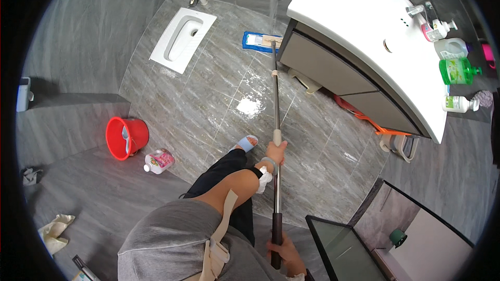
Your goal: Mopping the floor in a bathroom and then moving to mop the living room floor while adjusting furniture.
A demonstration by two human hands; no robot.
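Note:
I hold a flat mop with both hands. My left hand [276,152] is wrapped round the middle of its metal pole [276,104], by a beige collar. Closer to my body, my right hand [288,252] grips the dark handle [277,229] at the near end. At the far end the blue-edged mop head [256,41] lies flat on the tiles, its right end against the base of the vanity cabinet [328,65]. Wet patches shine on the grey tiled floor [208,109] left of the pole. My foot in a light blue slipper [245,144] stands near my left hand.
A white squat toilet [179,47] is set in the floor at the far left. A red bucket [141,132] and a pink-labelled bottle [159,161] stand at left. Bottles [455,71] line the white basin counter [359,21]. A dark-framed glass door [338,244] is at lower right.

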